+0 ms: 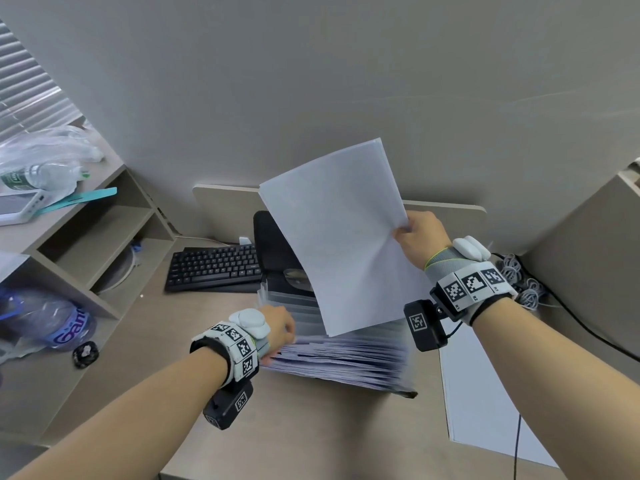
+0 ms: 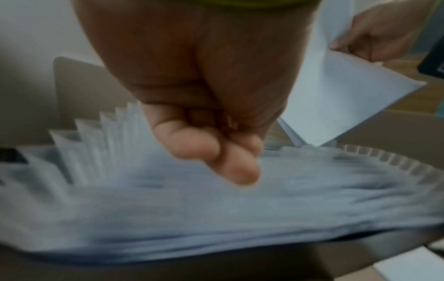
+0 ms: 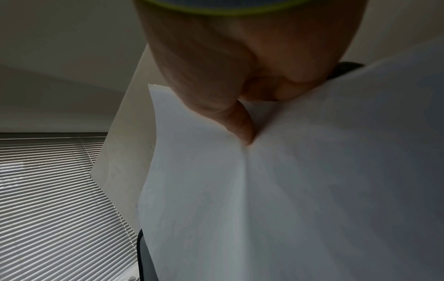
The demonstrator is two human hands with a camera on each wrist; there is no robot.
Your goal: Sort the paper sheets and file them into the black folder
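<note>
A black computer keyboard (image 1: 214,268) lies on the beige counter (image 1: 304,431). To the left, a beige open shelf unit (image 1: 104,237) carries crumpled clear plastic bags (image 1: 45,157) and a teal strap (image 1: 83,199). Grey slatted window blinds (image 3: 55,199) hang behind.

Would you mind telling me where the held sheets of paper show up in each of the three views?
Head: sheets centre, raised over the folder, pinched by the right hand.
Left wrist: upper right, beyond the left hand.
Right wrist: fills the centre and right.
Shared landmark: the right hand's grip on the sheets' edge.
</note>
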